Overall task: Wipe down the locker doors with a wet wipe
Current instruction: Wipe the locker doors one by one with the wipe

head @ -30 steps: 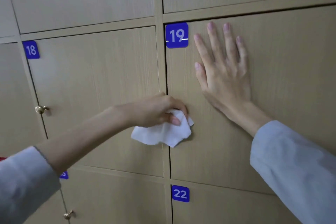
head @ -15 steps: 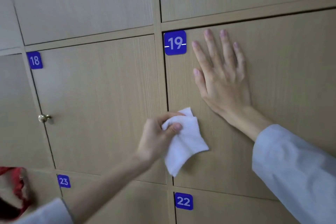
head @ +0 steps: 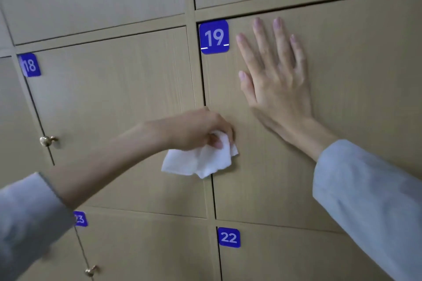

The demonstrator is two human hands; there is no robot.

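Light wooden locker doors fill the view. My left hand (head: 196,129) grips a crumpled white wet wipe (head: 201,159) and presses it against the left edge of door 19 (head: 262,189), over the gap beside door 18 (head: 114,102). The wipe hangs below my fingers. My right hand (head: 274,77) lies flat on door 19 with fingers spread, just right of the blue number plate 19 (head: 214,37). It holds nothing.
Blue plates mark door 18 (head: 30,65), door 22 (head: 229,237) and door 23 (head: 80,219), the last partly behind my left sleeve. A brass knob (head: 46,140) sticks out at the left edge of door 18, another knob (head: 90,270) lower down.
My left hand with the wipe dropped down half a second ago and is now back up at the left edge of door 19. My right hand has stayed flat on the door.
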